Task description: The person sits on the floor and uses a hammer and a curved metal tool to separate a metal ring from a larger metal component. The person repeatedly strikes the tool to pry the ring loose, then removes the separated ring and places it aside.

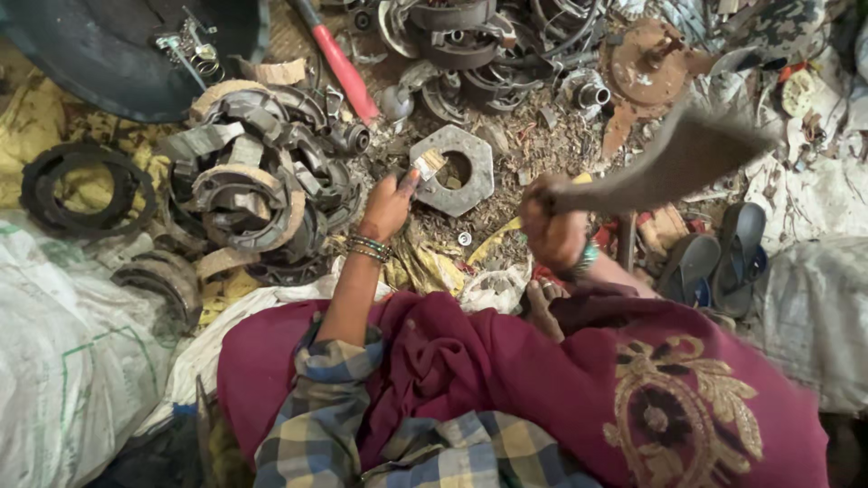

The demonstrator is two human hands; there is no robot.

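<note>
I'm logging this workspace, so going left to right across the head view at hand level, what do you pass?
Black rubber ring → pile of curved brake shoes → left hand holding a small piece → octagonal metal plate with a hole → right hand gripping a blurred flat tool → pair of dark sandals.

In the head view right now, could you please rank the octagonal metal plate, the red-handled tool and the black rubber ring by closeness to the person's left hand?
From the left hand:
1. Octagonal metal plate, just right of the fingers, which hold a small piece over its edge.
2. Red-handled tool, above the hand, slanting toward the top.
3. Black rubber ring, far off at the left edge.
</note>
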